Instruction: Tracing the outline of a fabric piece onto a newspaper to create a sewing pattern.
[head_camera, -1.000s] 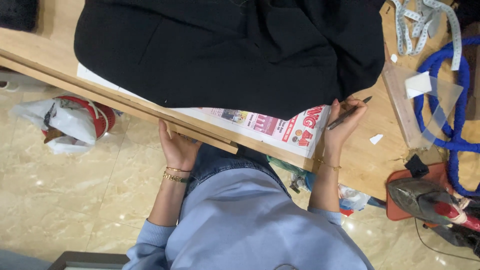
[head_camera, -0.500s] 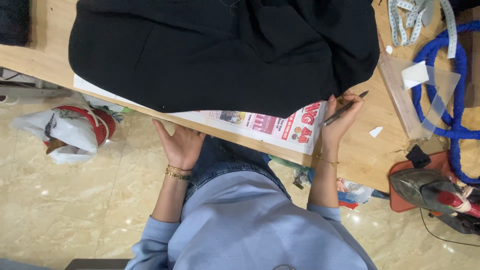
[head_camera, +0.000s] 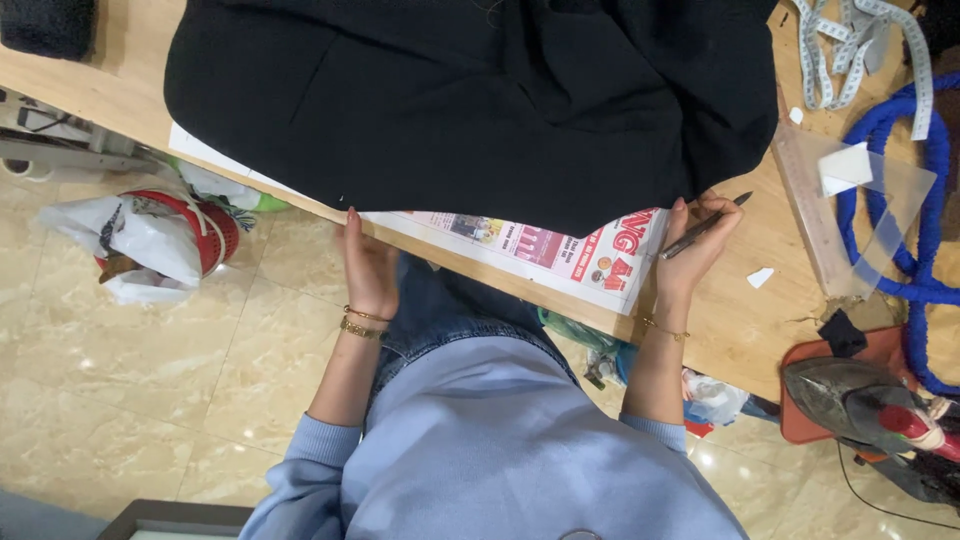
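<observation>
Looking straight down at the pale wooden desk (head_camera: 740, 320), where a big piece of black fabric (head_camera: 480, 100) lies spread over a sheet of printed newspaper (head_camera: 560, 250). The paper sits as an underlay, its edge poking out along the desk's near side beneath the cloth.

The left hand (head_camera: 368, 265) is at the desk edge, fingers hooked up over the rim beside the paper's border, thumb side below — a grip that reads as steadying the paper or the edge itself. Whether it pinches the paper I cannot tell.

The right hand (head_camera: 695, 250) rests on the paper's corner just under the fabric's hem, fingers closed on a slim dark pen (head_camera: 705, 225) that points up and to the right, its tip clear of the cloth. The palm pressing down looks like it keeps the layers from sliding.

Off to the right, within reach: a clear plastic ruler (head_camera: 860, 210), a white measuring tape (head_camera: 850, 50) piled at the far corner, a blue cord (head_camera: 900, 200) looping round, and a dark iron on a red mat (head_camera: 860, 400). On the tiled floor to the left sits a red basket with white plastic bags (head_camera: 160, 240).
</observation>
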